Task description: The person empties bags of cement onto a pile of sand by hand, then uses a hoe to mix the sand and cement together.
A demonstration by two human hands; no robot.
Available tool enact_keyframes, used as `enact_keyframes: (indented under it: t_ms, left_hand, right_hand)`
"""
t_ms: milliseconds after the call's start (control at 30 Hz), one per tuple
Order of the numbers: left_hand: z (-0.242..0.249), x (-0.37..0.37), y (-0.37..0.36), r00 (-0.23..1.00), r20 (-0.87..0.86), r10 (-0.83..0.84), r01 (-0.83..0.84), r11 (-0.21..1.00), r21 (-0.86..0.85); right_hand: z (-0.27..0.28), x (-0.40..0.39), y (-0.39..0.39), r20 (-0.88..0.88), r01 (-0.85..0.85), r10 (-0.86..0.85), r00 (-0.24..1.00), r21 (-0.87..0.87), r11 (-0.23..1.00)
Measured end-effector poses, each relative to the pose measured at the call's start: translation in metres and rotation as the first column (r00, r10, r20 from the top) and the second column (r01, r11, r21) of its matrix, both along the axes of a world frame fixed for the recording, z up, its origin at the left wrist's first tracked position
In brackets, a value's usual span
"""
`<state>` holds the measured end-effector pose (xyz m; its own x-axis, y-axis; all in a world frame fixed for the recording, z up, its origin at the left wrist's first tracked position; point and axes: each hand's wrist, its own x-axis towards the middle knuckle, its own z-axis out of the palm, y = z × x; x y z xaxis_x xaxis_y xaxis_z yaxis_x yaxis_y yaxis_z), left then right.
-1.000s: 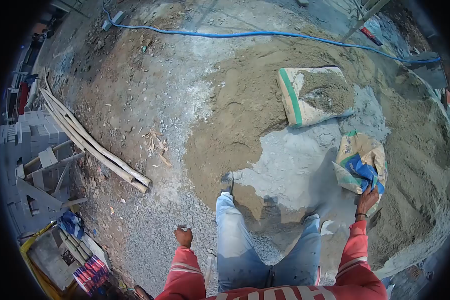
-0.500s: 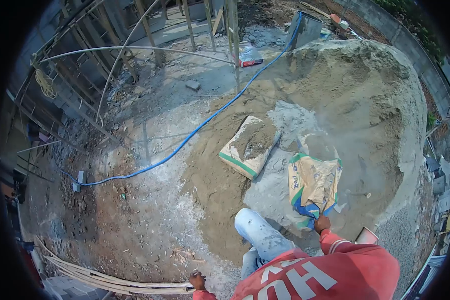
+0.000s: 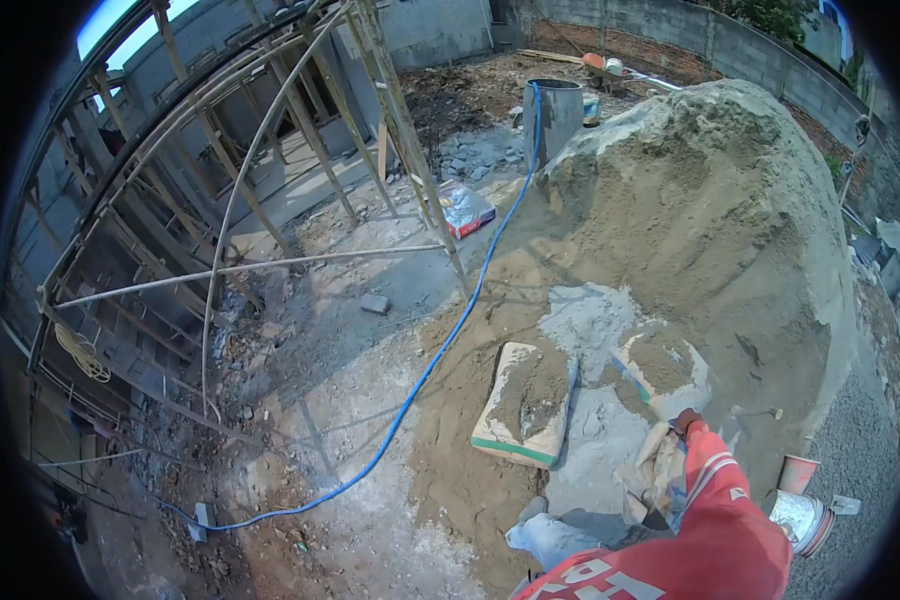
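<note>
My right hand is closed, apparently on a crumpled brown paper cement bag, which hangs partly behind the red sleeve. Just beyond the hand lies a full cement bag with sand on its top. To the left, another full bag with a green stripe rests on the sand, its upper side partly covered with sand. Grey powder is spread between the bags. My left hand is out of the picture.
A large sand pile rises ahead. A blue hose crosses the ground to a concrete cylinder. Wooden poles stand at left. A white bucket and reddish bucket sit at right, beside gravel.
The paper bag has moved from lying spread out to crumpled close to my body. My right arm reaches further forward. The view has tilted up, and my left hand has left it.
</note>
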<state>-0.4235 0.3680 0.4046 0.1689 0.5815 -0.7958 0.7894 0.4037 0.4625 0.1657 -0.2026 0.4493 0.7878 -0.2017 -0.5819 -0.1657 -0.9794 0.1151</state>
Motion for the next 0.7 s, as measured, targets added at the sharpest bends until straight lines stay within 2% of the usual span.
enact_keyframes:
  t_ms: [33, 67, 100, 133, 167, 200, 233, 267, 300, 333, 400, 467, 500, 533, 567, 600, 633, 667, 700]
  left_hand:
    - [0.003, 0.014, 0.034, 0.999, 0.039, 0.002, -0.005, 0.998, 0.065]
    - [0.012, 0.032, 0.069, 0.995, 0.099, 0.007, -0.022, 0.988, 0.151]
    - [0.022, 0.054, 0.096, 0.990, 0.139, -0.006, -0.024, 0.977, 0.214]
    - [0.035, 0.087, 0.128, 0.976, 0.205, -0.069, -0.005, 0.940, 0.340]
    - [0.069, 0.129, 0.146, 0.967, 0.240, -0.080, -0.034, 0.900, 0.436]
    - [0.100, 0.166, 0.160, 0.945, 0.303, -0.122, -0.040, 0.878, 0.477]
    - [0.114, 0.196, 0.172, 0.920, 0.373, -0.120, -0.078, 0.876, 0.475]
    - [0.123, 0.222, 0.180, 0.891, 0.439, -0.117, -0.118, 0.874, 0.472]
    - [0.125, 0.245, 0.183, 0.873, 0.456, -0.172, -0.069, 0.883, 0.464]
    - [0.126, 0.265, 0.185, 0.853, 0.472, -0.223, -0.019, 0.890, 0.455]
    - [0.131, 0.301, 0.168, 0.870, 0.355, -0.342, 0.156, 0.874, 0.459]
    - [0.097, 0.313, 0.166, 0.837, 0.284, -0.469, 0.307, 0.830, 0.466]
    - [0.088, 0.318, 0.162, 0.832, 0.253, -0.493, 0.367, 0.832, 0.416]
    - [0.077, 0.321, 0.160, 0.832, 0.231, -0.505, 0.402, 0.835, 0.376]
    - [0.068, 0.325, 0.159, 0.830, 0.151, -0.537, 0.462, 0.813, 0.355]
    - [0.053, 0.324, 0.165, 0.820, 0.149, -0.553, 0.491, 0.813, 0.315]
    - [0.035, 0.327, 0.173, 0.807, 0.098, -0.583, 0.533, 0.789, 0.306]
    - [0.035, 0.335, 0.179, 0.796, 0.077, -0.600, 0.563, 0.782, 0.267]
    - [0.031, 0.346, 0.187, 0.804, 0.052, -0.592, 0.562, 0.786, 0.259]
  right_hand:
    - [0.054, 0.126, -0.001, 0.295, 0.186, -0.229, 0.928, 0.166, 0.968]
    - [0.171, 0.227, 0.017, 0.464, 0.244, -0.437, 0.770, 0.418, 0.875]
    - [0.305, 0.278, 0.057, 0.314, 0.035, -0.653, 0.689, 0.886, 0.463]
    - [0.433, 0.285, 0.110, 0.388, -0.299, -0.713, 0.584, 0.919, 0.256]
    - [0.520, 0.310, 0.129, 0.429, -0.436, -0.657, 0.620, 0.885, 0.166]
    - [0.585, 0.321, 0.155, 0.586, -0.599, -0.603, 0.542, 0.772, 0.212]
    - [0.631, 0.341, 0.174, 0.712, -0.750, -0.574, 0.404, 0.617, 0.239]
    - [0.663, 0.330, 0.199, 0.765, -0.818, -0.560, 0.319, 0.521, 0.245]
    - [0.679, 0.307, 0.229, 0.805, -0.878, -0.537, 0.253, 0.425, 0.222]
    - [0.683, 0.279, 0.260, 0.835, -0.923, -0.511, 0.205, 0.339, 0.182]
    - [0.656, 0.214, 0.308, 0.870, -0.967, -0.455, 0.189, 0.245, 0.066]
    - [0.584, 0.158, 0.336, 0.863, -0.946, -0.402, 0.306, 0.321, -0.031]
    - [0.537, 0.130, 0.342, 0.808, -0.854, -0.341, 0.480, 0.520, 0.030]
    - [0.481, 0.115, 0.349, 0.711, -0.752, -0.342, 0.615, 0.659, 0.019]
    - [0.427, 0.099, 0.353, 0.652, -0.661, -0.326, 0.685, 0.744, 0.097]
    - [0.361, 0.087, 0.354, 0.495, -0.494, -0.349, 0.796, 0.864, 0.099]
    - [0.289, 0.071, 0.352, 0.329, -0.323, -0.412, 0.850, 0.942, 0.088]
    - [0.219, 0.047, 0.347, 0.244, -0.164, -0.473, 0.846, 0.965, 0.206]
    - [0.154, 0.018, 0.340, 0.230, -0.060, -0.510, 0.829, 0.943, 0.328]
